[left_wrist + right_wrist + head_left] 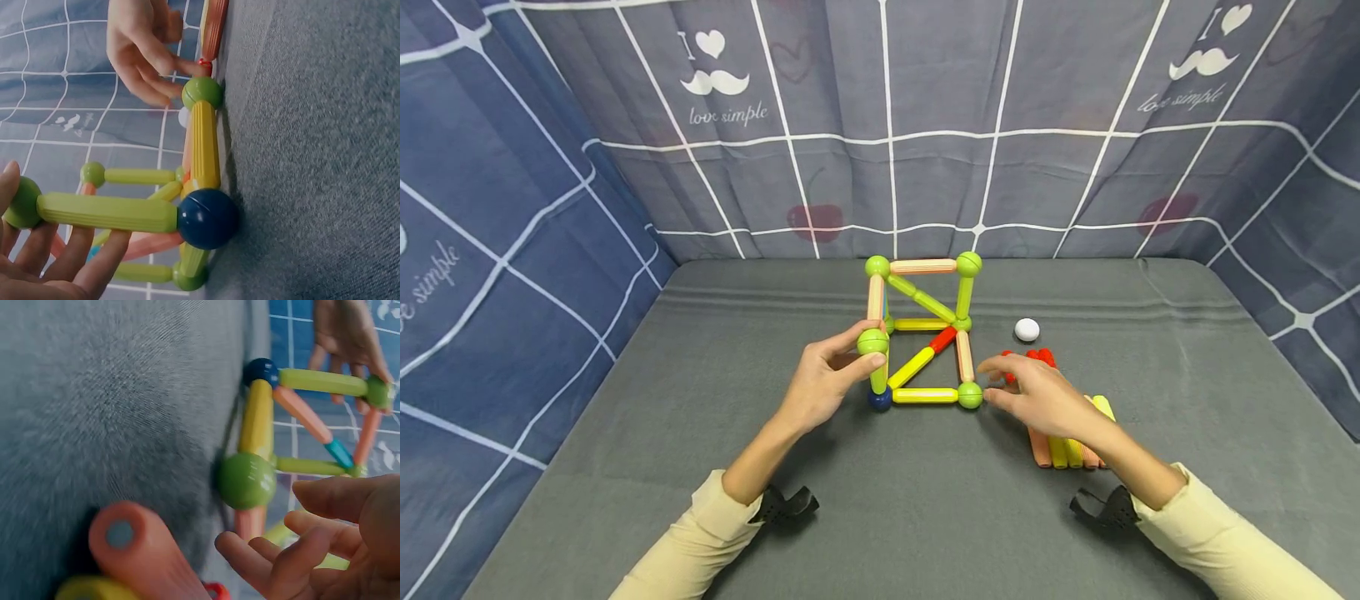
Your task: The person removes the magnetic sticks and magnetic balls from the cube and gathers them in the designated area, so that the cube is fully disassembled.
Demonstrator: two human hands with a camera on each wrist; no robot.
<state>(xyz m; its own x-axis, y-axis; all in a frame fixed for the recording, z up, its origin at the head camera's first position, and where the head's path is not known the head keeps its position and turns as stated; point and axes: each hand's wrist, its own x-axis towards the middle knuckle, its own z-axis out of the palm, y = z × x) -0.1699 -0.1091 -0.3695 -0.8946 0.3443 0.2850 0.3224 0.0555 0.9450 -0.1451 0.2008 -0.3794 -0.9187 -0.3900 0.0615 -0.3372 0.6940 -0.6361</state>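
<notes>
A box-shaped frame of magnetic rods and balls stands on the grey surface. My left hand [823, 379] pinches the green ball [872, 342] at its front upper left corner between thumb and fingers. Below that ball, a green rod [106, 211] runs down to a dark blue ball [208, 219]. Beside the front lower right green ball [247, 480] is my right hand [1037, 392], its fingers loosely bent and holding nothing. A yellow rod [925, 396] joins the blue ball to that green ball. One diagonal is part yellow, part red rod [943, 339].
Several loose pink and yellow rods [1058, 452] lie under and beside the right forearm, with red pieces [1047, 358] behind the hand. A white ball [1027, 330] sits right of the frame. A checked curtain [940, 183] hangs behind the work surface.
</notes>
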